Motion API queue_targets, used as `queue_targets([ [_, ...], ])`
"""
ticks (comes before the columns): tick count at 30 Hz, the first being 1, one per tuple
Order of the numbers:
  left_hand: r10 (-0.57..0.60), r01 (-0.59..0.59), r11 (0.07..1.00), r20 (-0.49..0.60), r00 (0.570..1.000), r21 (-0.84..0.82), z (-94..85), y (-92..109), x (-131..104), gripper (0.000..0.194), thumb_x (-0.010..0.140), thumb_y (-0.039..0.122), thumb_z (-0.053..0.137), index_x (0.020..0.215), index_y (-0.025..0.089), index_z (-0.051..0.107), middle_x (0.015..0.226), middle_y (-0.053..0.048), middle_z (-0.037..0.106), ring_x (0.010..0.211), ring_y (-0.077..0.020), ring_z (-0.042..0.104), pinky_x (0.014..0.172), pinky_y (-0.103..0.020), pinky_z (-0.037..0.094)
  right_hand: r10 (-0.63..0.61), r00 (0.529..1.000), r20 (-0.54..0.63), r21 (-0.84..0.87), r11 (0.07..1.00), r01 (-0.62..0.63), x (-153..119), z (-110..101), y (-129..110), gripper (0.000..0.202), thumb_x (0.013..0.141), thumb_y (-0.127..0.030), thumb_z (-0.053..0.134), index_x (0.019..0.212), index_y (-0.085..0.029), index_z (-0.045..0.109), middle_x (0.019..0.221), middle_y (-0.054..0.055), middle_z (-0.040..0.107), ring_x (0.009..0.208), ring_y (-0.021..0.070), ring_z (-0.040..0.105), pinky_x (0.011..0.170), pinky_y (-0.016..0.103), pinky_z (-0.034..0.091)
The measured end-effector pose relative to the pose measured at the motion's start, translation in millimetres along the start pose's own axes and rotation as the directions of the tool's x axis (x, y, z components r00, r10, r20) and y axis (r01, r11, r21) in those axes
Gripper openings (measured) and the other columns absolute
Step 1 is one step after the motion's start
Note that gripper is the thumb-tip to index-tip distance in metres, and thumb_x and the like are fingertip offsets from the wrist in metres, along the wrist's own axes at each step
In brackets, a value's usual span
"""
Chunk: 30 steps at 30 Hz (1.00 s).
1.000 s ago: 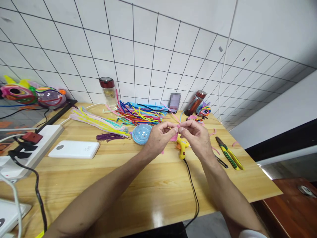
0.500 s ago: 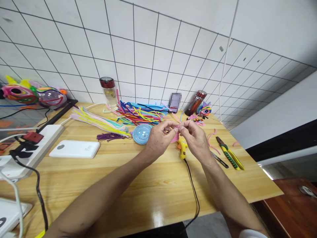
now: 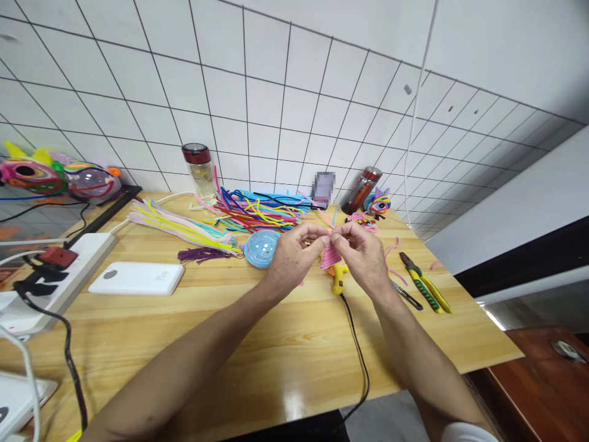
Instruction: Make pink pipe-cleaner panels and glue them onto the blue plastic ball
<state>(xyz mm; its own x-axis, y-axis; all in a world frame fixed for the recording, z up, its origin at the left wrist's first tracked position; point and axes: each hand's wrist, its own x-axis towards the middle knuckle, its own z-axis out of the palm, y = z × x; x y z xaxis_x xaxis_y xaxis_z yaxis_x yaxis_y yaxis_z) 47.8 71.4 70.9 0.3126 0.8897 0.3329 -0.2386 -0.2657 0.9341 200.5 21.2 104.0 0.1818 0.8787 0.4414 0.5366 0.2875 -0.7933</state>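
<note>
Between my two hands is a pink ridged triangular piece (image 3: 329, 258), which looks made of pipe cleaners laid side by side. My left hand (image 3: 297, 255) pinches its upper edge from the left with thumb and forefinger. From the right, my right hand (image 3: 361, 252) pinches the same edge, its fingertips almost meeting the left ones. A yellow hot glue gun (image 3: 338, 282) lies on the table just below the piece, partly hidden by it and by my right hand. Left of my left hand sits a blue coiled round dish (image 3: 261, 249), its right side covered by the hand.
Several coloured pipe cleaners (image 3: 257, 212) lie in a heap behind my hands, beside a glass bottle (image 3: 200, 175). Pliers (image 3: 426, 282) and a cutter knife (image 3: 408, 296) lie to the right. A white power bank (image 3: 138, 279) and a power strip (image 3: 85, 270) are at left.
The pink piece has tilted so that more of its ridged face shows below my fingers. Both hands keep their pinch in nearly the same place. The whole view has shifted slightly.
</note>
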Motion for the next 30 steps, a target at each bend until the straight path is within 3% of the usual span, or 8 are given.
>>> queue_targets([
  [4, -0.01, 0.009, 0.999, 0.011, 1.0, 0.031, -0.8, 2.9, 0.8, 0.012, 0.089, 0.025, 0.073, 0.095, 0.017, 0.077, 0.093, -0.004, 0.081, 0.083, -0.0162, 0.074, 0.079, -0.028, 0.058, -0.007, 1.0, 0.003, -0.028, 1.0, 0.007, 0.6, -0.3, 2.7, 0.017, 0.088, -0.038, 0.067, 0.081, -0.023, 0.066, 0.072, 0.0, 0.066, 0.065, 0.0155, 0.06, 0.059, 0.028, 0.047],
  [13, 0.055, -0.049, 0.933, -0.007, 0.998, 0.357, -5.8, 14.2, 0.3, 0.008, 0.087, 0.023, 0.07, 0.081, 0.019, 0.074, 0.069, 0.002, 0.07, 0.06, -0.0119, 0.056, 0.063, -0.027, 0.042, -0.098, 0.995, 0.005, -0.146, 0.984, 0.098, -2.8, 2.8, 0.1, 0.01, 0.089, -0.03, 0.062, 0.08, -0.025, 0.062, 0.073, 0.0, 0.068, 0.064, 0.0165, 0.063, 0.063, 0.031, 0.051],
  [18, 0.034, -0.032, 0.936, -0.001, 0.999, 0.351, -5.9, 11.1, 1.8, 0.006, 0.084, 0.022, 0.07, 0.079, 0.019, 0.072, 0.066, 0.003, 0.07, 0.055, -0.0109, 0.053, 0.057, -0.026, 0.038, -0.212, 0.977, -0.022, -0.307, 0.932, 0.195, -5.8, 6.2, 5.2, 0.012, 0.091, -0.023, 0.062, 0.08, -0.026, 0.058, 0.075, 0.001, 0.069, 0.067, 0.0182, 0.064, 0.068, 0.033, 0.05],
  [24, -0.071, 0.092, 0.97, -0.097, 0.993, 0.227, 1.9, 3.6, -2.2, 0.006, 0.08, 0.022, 0.072, 0.076, 0.018, 0.071, 0.073, 0.0, 0.075, 0.064, -0.0135, 0.065, 0.065, -0.026, 0.05, -0.323, 0.945, -0.051, -0.43, 0.861, 0.271, -12.5, 15.2, 13.3, 0.013, 0.093, -0.023, 0.059, 0.081, -0.026, 0.058, 0.077, 0.004, 0.068, 0.067, 0.019, 0.061, 0.068, 0.034, 0.047],
  [27, -0.092, 0.097, 0.986, -0.042, 0.995, 0.138, 2.2, 2.0, -1.6, 0.011, 0.081, 0.028, 0.07, 0.075, 0.018, 0.071, 0.074, -0.001, 0.074, 0.066, -0.0138, 0.064, 0.066, -0.026, 0.05, -0.259, 0.963, -0.069, -0.356, 0.908, 0.219, -12.2, 10.7, 14.5, 0.012, 0.091, -0.024, 0.06, 0.079, -0.026, 0.058, 0.076, 0.003, 0.068, 0.067, 0.0184, 0.06, 0.069, 0.034, 0.048],
  [30, -0.102, 0.097, 0.994, 0.133, 0.986, 0.042, -4.6, 7.1, 4.4, 0.022, 0.085, 0.036, 0.066, 0.073, 0.018, 0.072, 0.075, -0.003, 0.074, 0.067, -0.0136, 0.061, 0.065, -0.026, 0.049, -0.079, 0.996, 0.031, -0.101, 0.992, 0.082, -6.9, -2.4, 12.8, 0.014, 0.091, -0.032, 0.063, 0.079, -0.025, 0.061, 0.07, -0.001, 0.064, 0.062, 0.0156, 0.056, 0.064, 0.031, 0.047],
])
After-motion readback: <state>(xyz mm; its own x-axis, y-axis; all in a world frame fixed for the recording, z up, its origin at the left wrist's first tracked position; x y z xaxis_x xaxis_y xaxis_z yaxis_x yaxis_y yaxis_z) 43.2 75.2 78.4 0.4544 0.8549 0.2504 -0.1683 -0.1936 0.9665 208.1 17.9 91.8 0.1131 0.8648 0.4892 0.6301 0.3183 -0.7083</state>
